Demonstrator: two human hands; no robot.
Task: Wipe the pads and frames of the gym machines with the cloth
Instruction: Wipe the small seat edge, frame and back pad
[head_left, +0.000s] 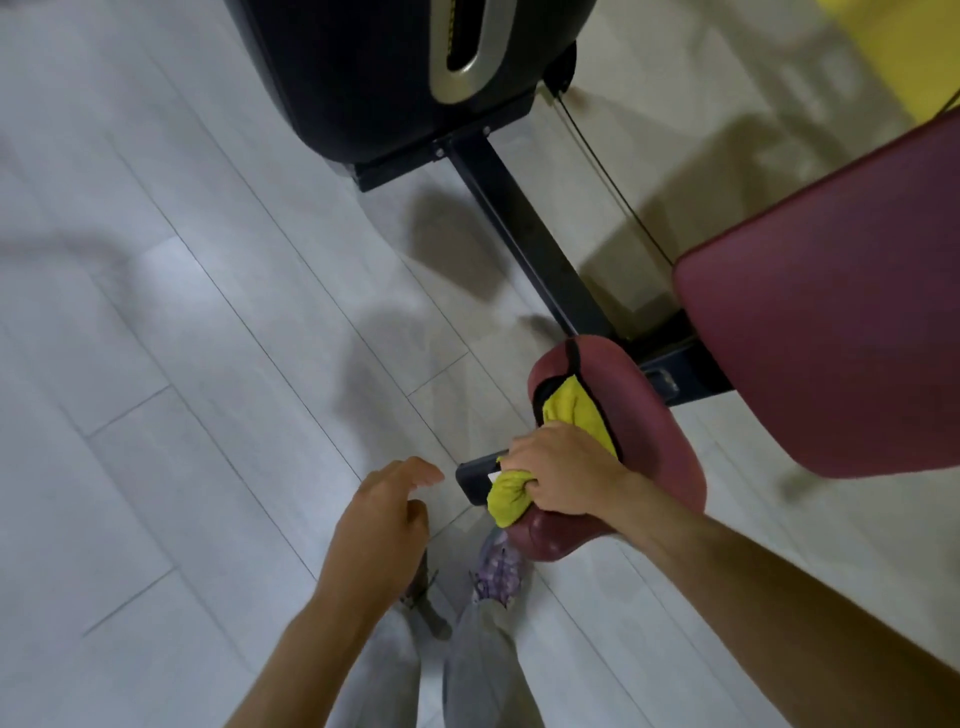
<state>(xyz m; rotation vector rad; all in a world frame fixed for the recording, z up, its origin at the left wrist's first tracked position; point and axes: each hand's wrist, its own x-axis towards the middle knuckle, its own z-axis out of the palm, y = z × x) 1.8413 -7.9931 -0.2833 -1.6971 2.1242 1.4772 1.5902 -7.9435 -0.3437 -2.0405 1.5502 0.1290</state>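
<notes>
A small maroon seat pad (654, 447) sits at the lower right of the head view, on a black steel frame (524, 228). My right hand (563, 467) presses a yellow cloth (574, 410) with a dark edge onto the pad's near left side, and a bunched end of the cloth hangs below my fist. A larger maroon back pad (841, 322) rises to the right. My left hand (382, 514) hovers left of the seat over the floor, fingers loosely curled and apart, holding nothing.
The machine's black shroud (363, 67) with a silver slot stands at the top centre. A thin cable (597, 161) runs beside the frame beam. Pale plank flooring (182, 364) spreads to the left. My shoes (496, 571) stand just below the seat. Something yellow (904, 47) is at the top right.
</notes>
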